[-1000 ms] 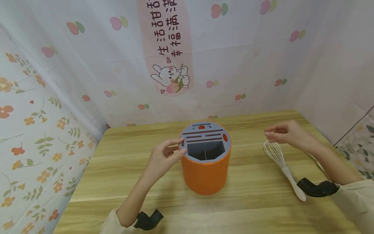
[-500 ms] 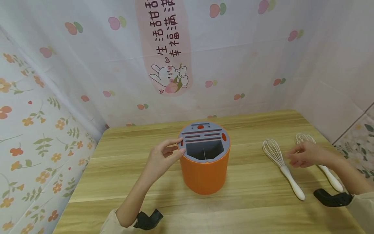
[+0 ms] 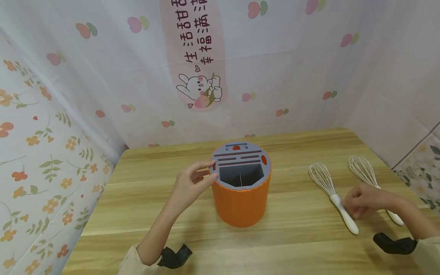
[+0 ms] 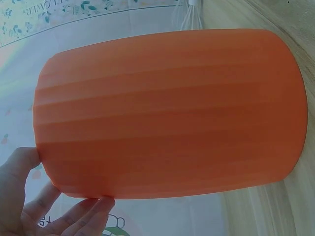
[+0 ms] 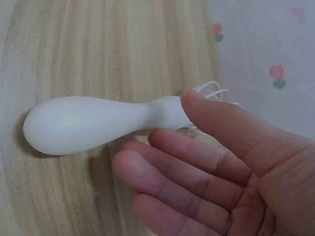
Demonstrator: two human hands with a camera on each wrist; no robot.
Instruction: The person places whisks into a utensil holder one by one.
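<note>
An orange round utensil holder [image 3: 242,204] with a grey slotted lid [image 3: 240,154] stands upright on the table. My left hand [image 3: 193,182] holds its left rim, with curved fingers [image 4: 81,214] against the orange side in the left wrist view. A white-handled whisk [image 3: 338,204] lies on the table right of the holder. Right beside its handle is my right hand [image 3: 364,199], loosely bent around air. In the right wrist view the thumb overlaps the neck of the whisk handle [image 5: 83,123], and the fingers lie beside it; whether they touch cannot be told.
A second white whisk [image 3: 363,170] lies further right, its handle partly hidden by my right hand. The wooden table [image 3: 154,198] ends at a patterned curtain [image 3: 275,76] behind, with floral cloth [image 3: 51,172] on the left.
My right hand has moved right and then down toward the nearer whisk's handle, uncovering the second whisk's head. The left hand and the utensil holder stay in place.
</note>
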